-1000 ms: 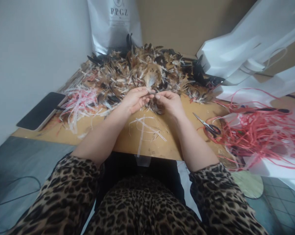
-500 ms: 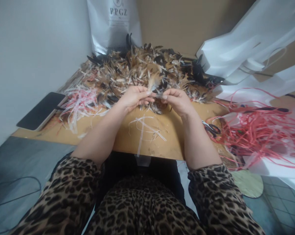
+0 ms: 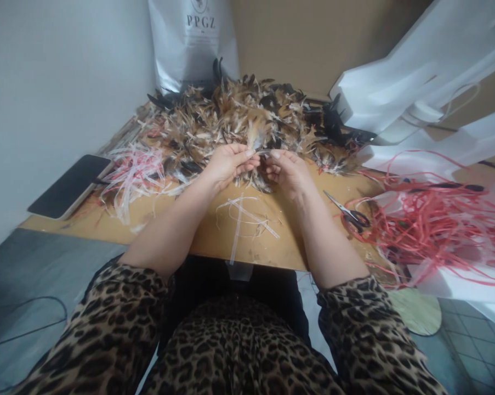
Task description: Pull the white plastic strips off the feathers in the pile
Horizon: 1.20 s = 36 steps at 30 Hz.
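Note:
My left hand [image 3: 233, 164] pinches a light brown feather [image 3: 256, 134] by its pale base, with the fluffy end pointing up and away. Close beside it, my right hand [image 3: 287, 167] is closed in a pinch on a thin pale strip [image 3: 265, 152] that runs to the feather's base. Whether the strip is wrapped round the base is too small to tell. Both hands are above the near edge of a big heap of brown and black feathers [image 3: 231, 109]. Below them, several loose white strips [image 3: 241, 219] lie on the table.
A phone [image 3: 70, 186] lies at the left, beside a tangle of white and pink strips [image 3: 134, 170]. Scissors [image 3: 352, 215] rest right of my right forearm, near a pile of red strips [image 3: 440, 225]. A white bag [image 3: 193, 49] stands behind the feathers. The table edge [image 3: 267, 265] is close to me.
My right hand has shifted slightly left and turned, and the scissors' blades now show beside its forearm. My left hand still pinches the feather in nearly the same place.

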### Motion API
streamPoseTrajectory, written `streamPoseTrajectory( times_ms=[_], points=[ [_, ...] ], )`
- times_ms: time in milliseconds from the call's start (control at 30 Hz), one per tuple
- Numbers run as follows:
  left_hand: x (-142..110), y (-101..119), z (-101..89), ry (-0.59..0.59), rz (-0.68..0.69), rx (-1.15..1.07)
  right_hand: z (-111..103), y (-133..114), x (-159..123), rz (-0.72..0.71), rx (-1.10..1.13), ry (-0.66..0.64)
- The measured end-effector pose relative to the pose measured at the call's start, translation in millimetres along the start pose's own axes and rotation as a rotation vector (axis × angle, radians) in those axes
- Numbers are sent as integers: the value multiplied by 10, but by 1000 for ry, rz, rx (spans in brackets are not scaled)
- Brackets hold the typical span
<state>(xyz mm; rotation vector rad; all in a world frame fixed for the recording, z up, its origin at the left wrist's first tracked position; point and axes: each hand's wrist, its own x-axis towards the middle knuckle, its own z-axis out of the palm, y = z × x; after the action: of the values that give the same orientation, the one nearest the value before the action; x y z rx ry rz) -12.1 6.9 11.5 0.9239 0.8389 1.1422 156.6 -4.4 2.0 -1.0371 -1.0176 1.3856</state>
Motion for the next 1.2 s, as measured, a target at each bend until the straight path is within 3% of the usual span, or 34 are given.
streamPoseTrajectory(
  times_ms=[133, 300, 733, 1200],
  points=[
    [-9, -9, 54, 56, 47, 12, 135, 73, -45, 54, -7, 38],
    [-35, -68, 117, 46, 59, 84, 227, 142, -77, -57, 32, 114],
    [-48, -78, 43, -64, -88, 14, 102, 99, -40, -213, -109, 151],
    [-51, -76, 66, -132, -116, 3, 128, 80, -73, -226, -207, 127]
  ],
)
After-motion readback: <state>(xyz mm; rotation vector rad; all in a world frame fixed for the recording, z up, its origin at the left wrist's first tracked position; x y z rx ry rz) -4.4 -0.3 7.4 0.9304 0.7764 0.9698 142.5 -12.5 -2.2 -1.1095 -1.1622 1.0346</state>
